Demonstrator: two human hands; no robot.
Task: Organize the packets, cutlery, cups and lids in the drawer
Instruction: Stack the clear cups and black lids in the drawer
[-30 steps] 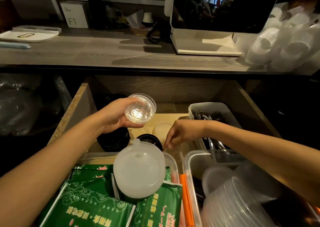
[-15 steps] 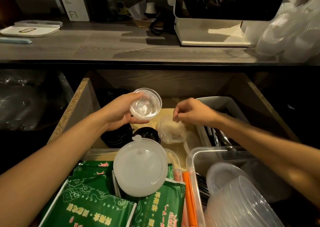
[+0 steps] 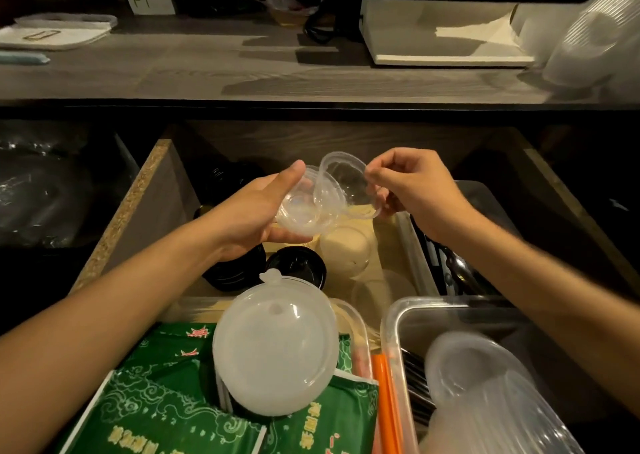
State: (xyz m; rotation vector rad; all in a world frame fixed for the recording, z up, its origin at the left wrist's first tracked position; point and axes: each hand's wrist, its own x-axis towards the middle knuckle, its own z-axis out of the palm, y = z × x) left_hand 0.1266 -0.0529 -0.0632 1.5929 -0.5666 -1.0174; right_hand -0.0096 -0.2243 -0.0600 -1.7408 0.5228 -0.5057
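Over the open drawer, my left hand grips a small clear plastic cup, thumb on its rim. My right hand pinches a second clear cup by its rim, tilted, with its lower edge reaching into the first cup. Below them lie more small cups and black lids on the drawer floor. A large translucent lid rests on green packets in a front tub. Cutlery fills a tray at the right.
A clear tub at front right holds stacked clear lids. Orange sticks lie between the tubs. The countertop above carries a white appliance, stacked white cups and a tray.
My right hand lifted a clear cup from the drawer floor and brought it up against the cup in my left hand. My view tilted down and closer.
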